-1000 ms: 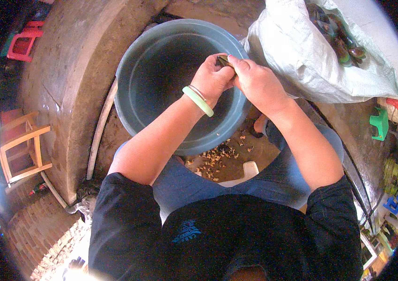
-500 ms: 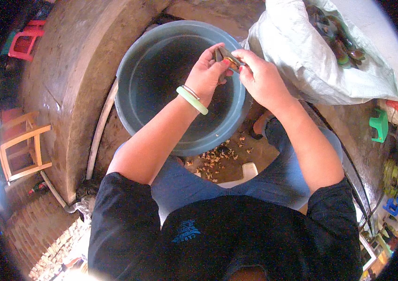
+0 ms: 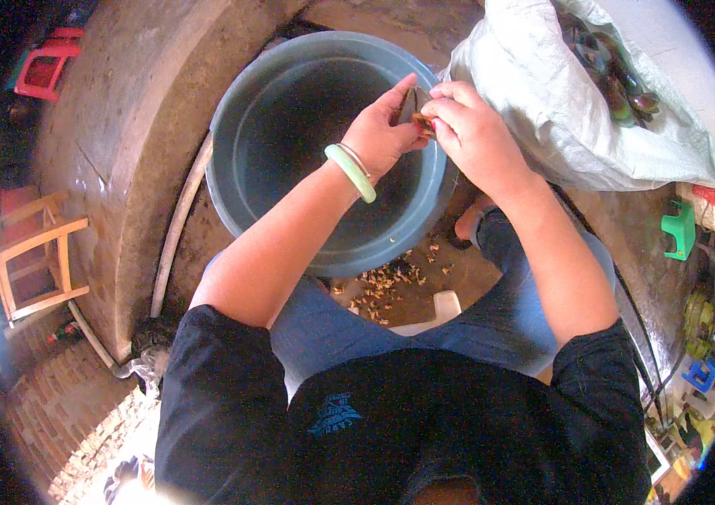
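Over the right side of a big blue-grey tub (image 3: 231, 202), both of my hands are close together. My left hand (image 3: 374, 135), with a pale green bangle and a thin metal one at the wrist, grips a dark mussel (image 3: 409, 104) whose shell stands parted. At its edge shows orange flesh (image 3: 425, 126), and the fingers of my right hand (image 3: 477, 135) are pinched on it. Whether a small tool is also in the right fingers is hidden. Inside the tub it is dark, and its contents cannot be made out.
A white woven sack (image 3: 526, 101) at the right holds several dark green mussels (image 3: 614, 80). Small pale scraps (image 3: 387, 286) litter the floor between my legs. A wooden stool frame (image 3: 42, 252) and a red stool (image 3: 45, 67) stand left, a green stool (image 3: 679, 229) right.
The mussel has turned more upright in my left hand and its gap shows more. My right fingers have shifted onto the orange flesh, and the grey edge seen near them earlier is hidden.
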Demonstrator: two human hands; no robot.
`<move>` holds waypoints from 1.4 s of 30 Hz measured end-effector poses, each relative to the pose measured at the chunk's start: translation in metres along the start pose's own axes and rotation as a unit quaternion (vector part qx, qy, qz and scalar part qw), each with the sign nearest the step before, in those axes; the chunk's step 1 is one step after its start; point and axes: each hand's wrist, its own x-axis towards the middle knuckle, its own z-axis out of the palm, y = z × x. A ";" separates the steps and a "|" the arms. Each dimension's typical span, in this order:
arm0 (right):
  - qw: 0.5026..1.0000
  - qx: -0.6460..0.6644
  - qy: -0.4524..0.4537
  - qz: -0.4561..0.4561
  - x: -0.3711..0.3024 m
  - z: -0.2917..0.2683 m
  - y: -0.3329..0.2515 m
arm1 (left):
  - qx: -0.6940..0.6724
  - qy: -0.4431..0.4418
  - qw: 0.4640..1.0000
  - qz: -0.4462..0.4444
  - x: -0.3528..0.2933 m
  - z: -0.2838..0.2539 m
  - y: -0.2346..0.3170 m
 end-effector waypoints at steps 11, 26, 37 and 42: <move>0.990 -0.104 -0.056 -0.074 0.001 -0.012 0.002 | 0.010 -0.024 0.998 -0.062 0.001 -0.005 0.001; 0.975 -0.199 -0.060 -0.075 -0.004 -0.004 -0.010 | 0.462 0.025 0.884 0.070 -0.006 0.002 0.001; 0.997 -0.064 0.040 0.007 0.001 0.004 -0.002 | -0.256 -0.107 0.949 -0.148 -0.010 0.002 0.006; 0.996 -0.044 0.078 -0.022 0.003 0.005 -0.002 | -0.199 -0.093 0.970 -0.102 -0.008 0.008 0.004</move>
